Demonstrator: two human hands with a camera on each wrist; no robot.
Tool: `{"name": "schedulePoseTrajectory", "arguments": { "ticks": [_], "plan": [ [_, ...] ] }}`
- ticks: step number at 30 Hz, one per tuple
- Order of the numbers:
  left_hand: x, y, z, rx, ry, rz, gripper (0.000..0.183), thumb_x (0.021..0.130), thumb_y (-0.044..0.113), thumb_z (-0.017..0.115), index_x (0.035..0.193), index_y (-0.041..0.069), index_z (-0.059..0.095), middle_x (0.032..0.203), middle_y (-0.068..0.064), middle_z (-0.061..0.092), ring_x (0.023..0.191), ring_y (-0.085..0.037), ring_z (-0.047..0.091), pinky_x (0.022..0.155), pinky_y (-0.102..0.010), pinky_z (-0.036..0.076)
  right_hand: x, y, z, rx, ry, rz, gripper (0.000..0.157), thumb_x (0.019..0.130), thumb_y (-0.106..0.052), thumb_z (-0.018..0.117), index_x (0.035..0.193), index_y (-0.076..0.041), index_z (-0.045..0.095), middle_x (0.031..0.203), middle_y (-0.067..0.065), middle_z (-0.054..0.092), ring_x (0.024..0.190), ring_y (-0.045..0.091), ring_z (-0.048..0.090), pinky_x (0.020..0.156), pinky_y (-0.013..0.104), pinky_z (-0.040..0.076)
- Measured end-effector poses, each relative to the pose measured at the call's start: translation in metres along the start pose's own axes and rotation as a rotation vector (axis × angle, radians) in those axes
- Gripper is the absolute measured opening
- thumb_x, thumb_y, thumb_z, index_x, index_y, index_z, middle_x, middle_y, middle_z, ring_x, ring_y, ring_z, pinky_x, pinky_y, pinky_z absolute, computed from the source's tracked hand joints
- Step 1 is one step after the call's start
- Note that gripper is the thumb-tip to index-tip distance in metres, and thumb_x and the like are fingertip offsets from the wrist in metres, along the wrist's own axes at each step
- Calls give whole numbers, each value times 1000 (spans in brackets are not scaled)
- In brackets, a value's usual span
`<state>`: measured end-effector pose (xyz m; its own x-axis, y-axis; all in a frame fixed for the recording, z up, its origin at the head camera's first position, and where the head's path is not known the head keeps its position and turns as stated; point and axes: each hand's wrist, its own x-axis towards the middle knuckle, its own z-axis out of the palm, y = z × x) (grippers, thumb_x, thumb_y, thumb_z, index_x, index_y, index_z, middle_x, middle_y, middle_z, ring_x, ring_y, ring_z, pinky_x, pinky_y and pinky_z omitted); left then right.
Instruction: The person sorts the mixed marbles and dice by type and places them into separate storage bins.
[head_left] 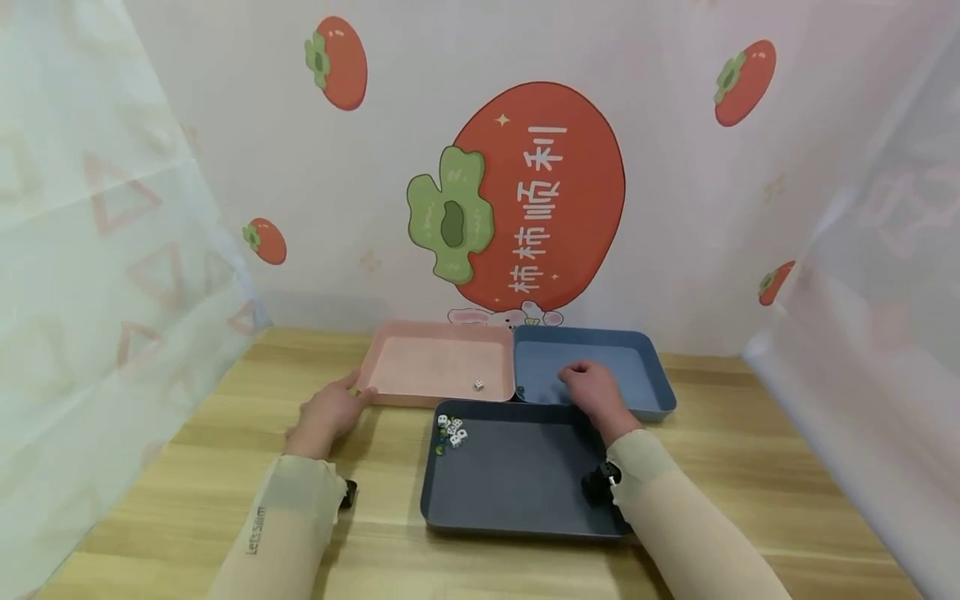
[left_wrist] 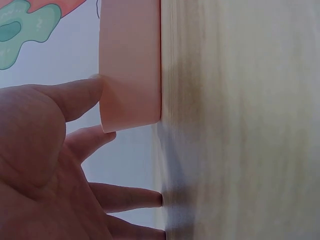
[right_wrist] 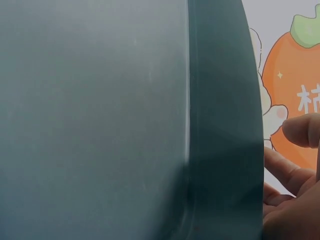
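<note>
My left hand (head_left: 335, 410) is at the near left corner of the pink tray (head_left: 442, 362). Its thumb touches the rim and the index finger lies by the corner, the other fingers spread, two reaching down to the table. One white die (head_left: 478, 385) lies in the pink tray. Over the blue tray (head_left: 630, 367) hovers my right hand (head_left: 596, 396); the right wrist view shows a gap between thumb and fingers, with nothing visible in it. A small dark marble (head_left: 521, 390) sits in the blue tray's near left corner. Inside the dark grey tray (head_left: 525, 475), several white dice (head_left: 454, 435) and greenish marbles (head_left: 440, 450) cluster at the left.
The pink and blue trays stand side by side at the back of the wooden table (head_left: 382, 533), with the dark tray in front. Behind them hangs a white sheet (head_left: 660, 217) with persimmon prints. More sheeting (head_left: 82, 250) encloses the sides.
</note>
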<state>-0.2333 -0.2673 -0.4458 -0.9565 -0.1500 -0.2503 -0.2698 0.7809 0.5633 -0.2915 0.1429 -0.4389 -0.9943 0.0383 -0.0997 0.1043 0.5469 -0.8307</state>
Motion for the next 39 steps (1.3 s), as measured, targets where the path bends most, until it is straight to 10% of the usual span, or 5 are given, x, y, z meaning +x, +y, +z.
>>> {"name": "schedulePoseTrajectory", "arguments": {
  "ticks": [8,19,39],
  "plan": [
    [6,5,-4,67,18,108,70,104,48,42,157,5,26,149,-32,36,134,-55,32,105,-73,21,4,-5,-1,-58,23,-20,32,98,-23,58,116,1,70,116,15,65,95,28,57,84,45,50],
    [-1,7,2,28,0,62,71,104,50,43,159,9,23,152,-29,33,135,-54,31,105,-70,25,3,3,-2,-123,-25,-49,29,98,-23,55,95,0,72,78,9,60,75,25,53,68,37,43],
    [3,7,-3,48,-13,87,74,104,50,43,158,5,22,150,-33,33,134,-55,31,105,-67,28,3,5,0,-137,-9,-40,30,99,-26,55,110,-4,72,97,10,66,84,26,56,75,39,46]
  ]
}}
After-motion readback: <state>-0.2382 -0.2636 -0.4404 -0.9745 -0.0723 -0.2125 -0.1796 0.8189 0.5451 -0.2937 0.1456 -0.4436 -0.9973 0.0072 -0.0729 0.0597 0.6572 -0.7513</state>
